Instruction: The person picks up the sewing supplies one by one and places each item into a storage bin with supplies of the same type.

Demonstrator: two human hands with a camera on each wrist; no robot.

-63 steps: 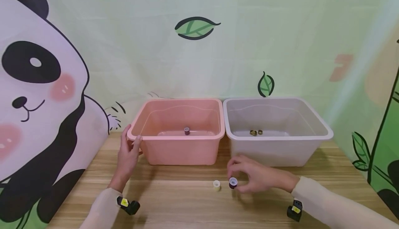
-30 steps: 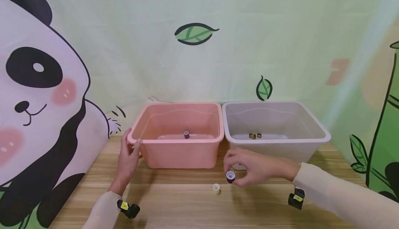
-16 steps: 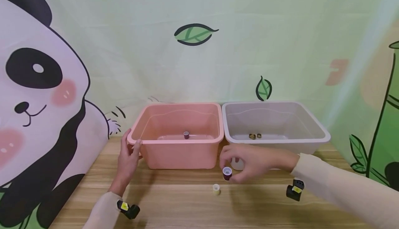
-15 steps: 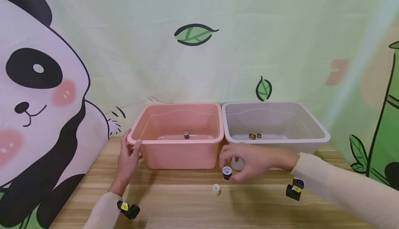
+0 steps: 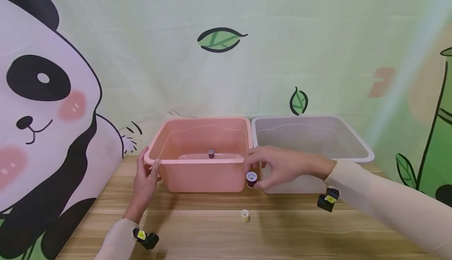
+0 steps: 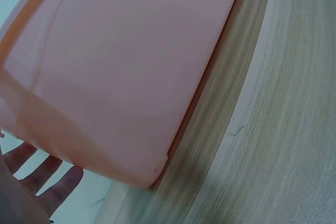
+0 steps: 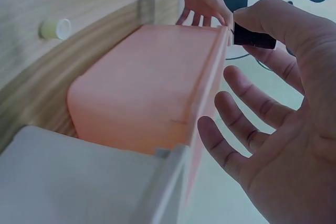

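My right hand (image 5: pixel 279 165) pinches a dark cap with a white rim (image 5: pixel 251 179) between thumb and index finger, in front of where the two bins meet. In the right wrist view the dark cap (image 7: pixel 254 36) shows at the thumb tip, the other fingers spread. My left hand (image 5: pixel 145 183) grips the front left corner of the pink bin (image 5: pixel 205 176); in the left wrist view several fingers of the left hand (image 6: pixel 39 187) lie against its side. One small dark cap (image 5: pixel 210 154) stands inside the pink bin. A pale yellow cap (image 5: pixel 245 215) stands on the table.
A grey-white bin (image 5: pixel 310 132) stands directly right of the pink one, its front partly behind my right hand and forearm. Both stand on a wooden table (image 5: pixel 197 228), with a printed panda and leaf cloth (image 5: pixel 159 55) behind.
My right hand has lifted the dark cap from near the yellow cap and carried it up and left, to the height of the bins' front walls. It now hides the brass-coloured pieces in the grey-white bin.
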